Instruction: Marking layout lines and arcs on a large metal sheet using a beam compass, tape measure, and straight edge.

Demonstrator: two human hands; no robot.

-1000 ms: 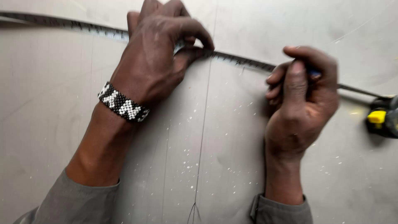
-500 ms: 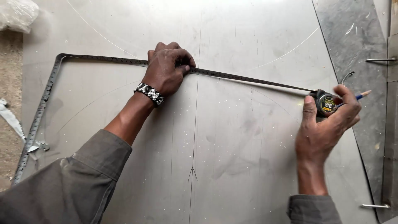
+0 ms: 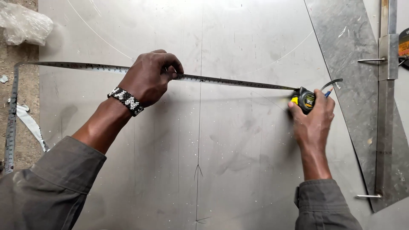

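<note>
A large grey metal sheet [image 3: 238, 162] lies flat below me, marked with thin scribed lines and arcs. A steel tape blade [image 3: 238, 82] stretches across it from the left edge to a black and yellow tape measure case [image 3: 305, 100]. My left hand [image 3: 149, 79], with a black and white beaded wristband, pinches the blade down near the vertical centre line. My right hand [image 3: 313, 119] grips the tape measure case at the right, with a blue pen [image 3: 328, 92] tucked between its fingers.
A steel framing square [image 3: 10, 123] lies along the sheet's left edge on the dirt floor. Crumpled clear plastic [image 3: 23, 25] sits at top left. A second metal sheet [image 3: 353, 64] and a clamped metal bar [image 3: 385, 85] lie on the right.
The view has pulled back from a close look at the hands. My right hand has moved right, from pinching the blade with the pen to gripping the case. My left hand still holds the blade.
</note>
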